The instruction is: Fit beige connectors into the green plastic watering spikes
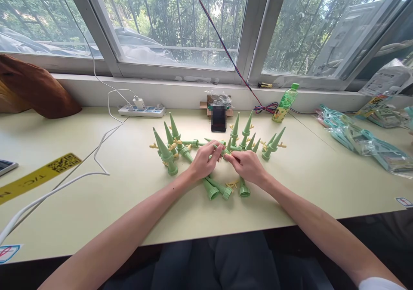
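Note:
My left hand (205, 160) is closed around a green plastic watering spike (225, 151), held just above the table. From the other side my right hand (248, 164) pinches thumb against finger at that spike; the small part between its fingertips is mostly hidden. Below my hands lie loose green spikes (211, 191) with their open ends toward me, and another spike (244, 189) rests under my right hand. Small yellow valve pieces (231, 184) lie between them. Upright spikes with yellow valves stand to the left (166, 154) and to the right (274, 145).
Behind the spikes a phone (218, 120) leans on a small box. A green-capped drink bottle (285, 103) and coiled wires (266, 108) are near the window ledge. A power strip (142, 111) feeds a white cable at left. Bagged turquoise items (361, 137) lie at right.

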Demonstrator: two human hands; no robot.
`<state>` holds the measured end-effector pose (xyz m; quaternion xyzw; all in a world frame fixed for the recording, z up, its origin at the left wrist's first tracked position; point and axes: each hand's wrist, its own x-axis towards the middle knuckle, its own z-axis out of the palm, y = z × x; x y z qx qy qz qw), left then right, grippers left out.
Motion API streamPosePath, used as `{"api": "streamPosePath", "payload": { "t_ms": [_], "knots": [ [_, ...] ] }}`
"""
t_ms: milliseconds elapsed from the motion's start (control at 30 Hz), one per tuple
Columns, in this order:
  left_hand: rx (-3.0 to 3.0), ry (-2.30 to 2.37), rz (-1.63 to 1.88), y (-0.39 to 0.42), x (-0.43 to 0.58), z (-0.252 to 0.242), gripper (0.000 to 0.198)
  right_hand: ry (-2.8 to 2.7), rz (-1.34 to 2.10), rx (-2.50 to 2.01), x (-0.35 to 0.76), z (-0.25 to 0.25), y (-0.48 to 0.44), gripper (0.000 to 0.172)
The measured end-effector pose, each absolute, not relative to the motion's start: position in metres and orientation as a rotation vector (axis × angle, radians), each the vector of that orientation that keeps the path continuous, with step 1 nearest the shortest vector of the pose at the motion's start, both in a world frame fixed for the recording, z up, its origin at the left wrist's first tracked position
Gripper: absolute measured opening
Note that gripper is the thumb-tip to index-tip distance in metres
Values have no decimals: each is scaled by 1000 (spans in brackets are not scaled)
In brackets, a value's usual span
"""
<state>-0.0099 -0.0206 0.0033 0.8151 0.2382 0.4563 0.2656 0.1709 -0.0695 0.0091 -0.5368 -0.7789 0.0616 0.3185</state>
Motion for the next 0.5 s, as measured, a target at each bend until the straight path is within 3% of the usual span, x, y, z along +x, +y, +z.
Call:
{"api": "streamPosePath", "payload": {
  "t_ms": [500],
  "knots": [
    [2193,651,1254,-21,-10,3,31,-2045,181,-1387,170,9,-71,53]
  ]
}}
